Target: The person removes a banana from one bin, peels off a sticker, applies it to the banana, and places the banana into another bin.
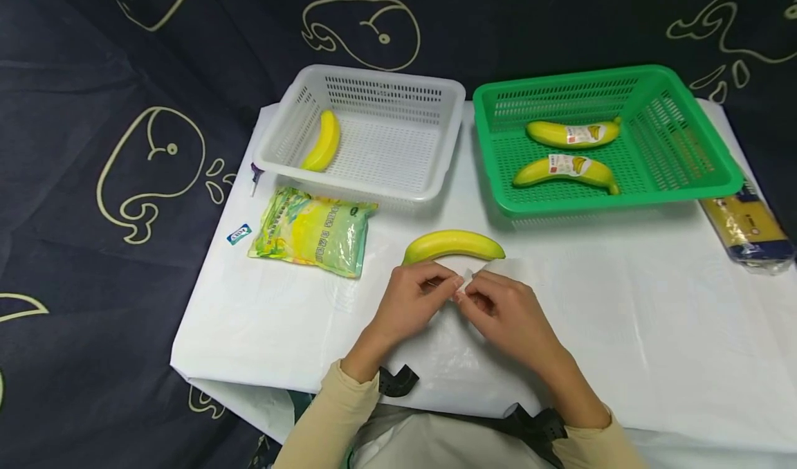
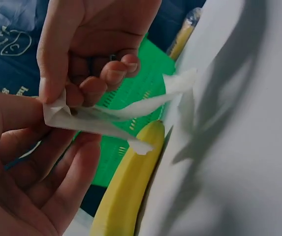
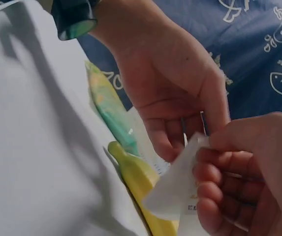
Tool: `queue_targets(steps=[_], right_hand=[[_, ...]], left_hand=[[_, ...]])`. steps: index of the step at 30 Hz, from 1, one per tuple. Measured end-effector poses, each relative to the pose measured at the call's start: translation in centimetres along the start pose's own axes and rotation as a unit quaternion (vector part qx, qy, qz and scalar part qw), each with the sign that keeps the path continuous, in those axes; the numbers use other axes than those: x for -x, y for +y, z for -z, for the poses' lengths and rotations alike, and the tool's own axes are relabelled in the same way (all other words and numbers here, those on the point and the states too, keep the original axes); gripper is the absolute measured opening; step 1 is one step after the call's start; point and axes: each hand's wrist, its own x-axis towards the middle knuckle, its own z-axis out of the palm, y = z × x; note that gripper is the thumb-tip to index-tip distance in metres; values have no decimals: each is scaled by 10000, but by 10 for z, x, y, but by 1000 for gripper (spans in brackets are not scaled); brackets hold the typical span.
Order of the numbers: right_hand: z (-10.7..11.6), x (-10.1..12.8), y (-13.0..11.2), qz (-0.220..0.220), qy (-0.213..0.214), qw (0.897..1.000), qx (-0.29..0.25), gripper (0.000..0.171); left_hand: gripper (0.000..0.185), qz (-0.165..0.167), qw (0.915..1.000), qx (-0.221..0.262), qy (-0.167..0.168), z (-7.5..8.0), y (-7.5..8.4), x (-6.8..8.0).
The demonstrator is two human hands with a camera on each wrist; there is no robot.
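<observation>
Both hands meet at the middle of the table's near side. Thumb and fingers of my left hand (image 1: 414, 296) pinch one end of a small white paper label (image 3: 172, 194), and my right hand (image 1: 507, 310) pinches it close by. Small print shows on part of the label in the right wrist view; its white strips fold apart in the left wrist view. Just beyond the fingertips a yellow banana (image 1: 454, 241) without a label lies on the table, its tips slightly green. Fingers hide the label's pinched part.
A white basket (image 1: 445, 147) with one banana (image 1: 324, 140) stands at the back. Beside it, a green basket (image 1: 654, 137) holds two labelled bananas (image 1: 542, 135). A yellow-green packet (image 1: 314, 230) and a small blue wrapper (image 1: 239, 234) lie left; a gold-and-blue package (image 1: 750, 227) lies right.
</observation>
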Motion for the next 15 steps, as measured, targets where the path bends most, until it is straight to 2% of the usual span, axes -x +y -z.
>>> queue_targets(steps=[3, 8, 12, 15], right_hand=[[1, 1, -1, 5, -36, 9998, -200, 17], [1, 1, 0, -27, -70, 9997, -223, 15], [-1, 2, 3, 0, -89, 9997, -208, 16], [-1, 4, 5, 29, -82, 9991, -415, 14]], left_hand=[[10, -2, 9999, -95, 36, -1, 0, 1], [12, 286, 9990, 310, -113, -6, 0, 0], [7, 135, 9997, 182, 9, -8, 1, 1], [5, 139, 9994, 311, 24, -7, 2, 0]])
